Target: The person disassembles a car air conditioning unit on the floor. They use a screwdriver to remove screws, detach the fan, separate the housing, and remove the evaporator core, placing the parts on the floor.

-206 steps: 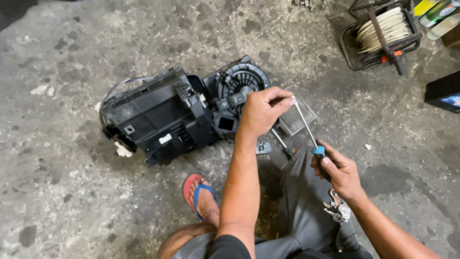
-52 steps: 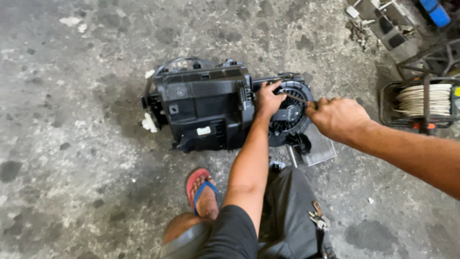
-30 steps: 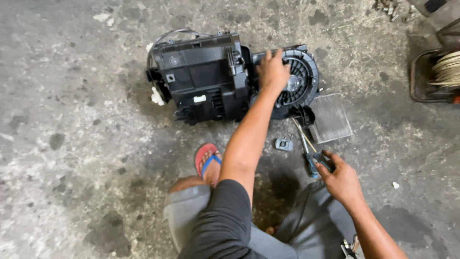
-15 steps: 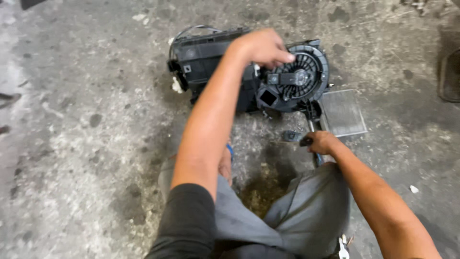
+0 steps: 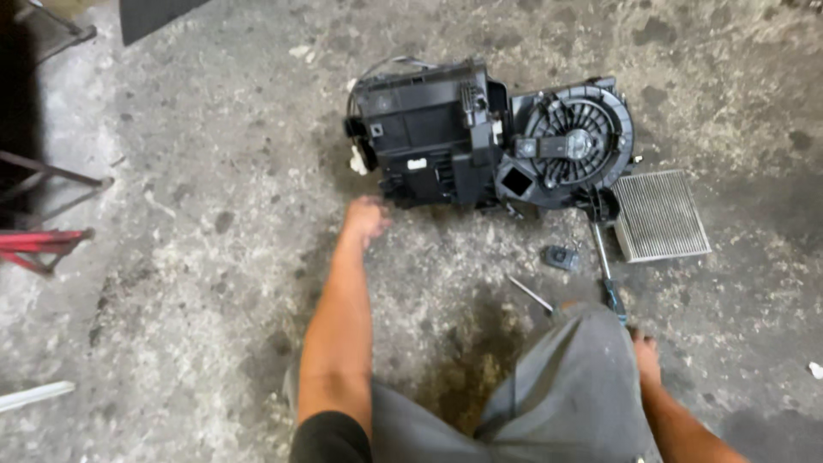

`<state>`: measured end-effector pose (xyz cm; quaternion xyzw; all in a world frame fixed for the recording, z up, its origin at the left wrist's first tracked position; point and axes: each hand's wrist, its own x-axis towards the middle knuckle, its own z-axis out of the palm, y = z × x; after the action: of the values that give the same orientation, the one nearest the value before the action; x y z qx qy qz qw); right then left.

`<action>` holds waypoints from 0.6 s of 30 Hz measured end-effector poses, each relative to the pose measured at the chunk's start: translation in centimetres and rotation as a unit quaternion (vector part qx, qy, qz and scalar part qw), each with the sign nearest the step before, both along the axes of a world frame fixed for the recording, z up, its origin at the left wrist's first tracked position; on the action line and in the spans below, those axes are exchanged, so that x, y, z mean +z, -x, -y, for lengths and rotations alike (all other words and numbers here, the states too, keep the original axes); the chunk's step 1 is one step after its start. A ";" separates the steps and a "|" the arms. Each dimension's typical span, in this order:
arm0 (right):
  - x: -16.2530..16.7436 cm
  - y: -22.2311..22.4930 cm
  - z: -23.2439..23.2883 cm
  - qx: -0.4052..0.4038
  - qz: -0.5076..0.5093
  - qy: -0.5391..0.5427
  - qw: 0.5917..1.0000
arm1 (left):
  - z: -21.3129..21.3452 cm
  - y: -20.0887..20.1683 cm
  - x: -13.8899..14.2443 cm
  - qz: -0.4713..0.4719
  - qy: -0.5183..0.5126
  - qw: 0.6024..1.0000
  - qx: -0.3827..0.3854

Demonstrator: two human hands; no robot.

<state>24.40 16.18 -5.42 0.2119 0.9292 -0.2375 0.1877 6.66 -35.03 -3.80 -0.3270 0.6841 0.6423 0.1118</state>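
A person crouches on a stained concrete floor [image 5: 171,257] beside one black blower housing [image 5: 480,137], its round fan cage facing up; the left hand [image 5: 367,219], blurred, hovers just short of the housing's near corner, apparently holding nothing, though its spread cannot be told; the right hand [image 5: 645,356], half hidden by a grey trouser leg [image 5: 574,386], rests near one screwdriver [image 5: 607,279], grip unclear; one pleated cabin filter [image 5: 660,214] lies alongside; bracing the housing by its solid corner, clear of the fan, would serve best.

Stained grey concrete floor [image 5: 171,257], dim light
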 end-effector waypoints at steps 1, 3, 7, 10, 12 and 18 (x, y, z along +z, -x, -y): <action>-0.1 -0.4 -0.2 0.028 -0.005 -0.035 0.999 | -0.7 0.1 -0.8 -0.047 -0.003 0.999 0.008; -0.1 -0.9 -0.1 0.096 -0.005 -0.108 0.989 | -2.0 -1.0 -2.2 -0.128 -0.009 0.991 0.037; -0.5 0.7 1.5 -0.004 -0.032 -0.177 0.984 | -4.2 0.9 -2.7 0.015 -0.115 0.993 0.013; -0.9 1.5 2.4 -0.049 -0.144 -0.226 0.962 | -6.0 3.4 -3.5 0.077 -0.072 0.971 -0.213; -0.6 2.0 2.0 0.028 -0.259 -0.234 0.937 | -8.2 4.5 -4.4 0.035 -0.068 0.947 -0.312; 2.3 4.6 2.6 0.126 -0.070 -0.195 0.970 | -14.4 1.4 -7.5 0.073 -0.144 0.915 -0.371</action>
<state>19.78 13.60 -3.14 0.1088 0.9876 -0.0404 0.1056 5.29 -20.66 -11.26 -0.0761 0.6465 0.6206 0.4371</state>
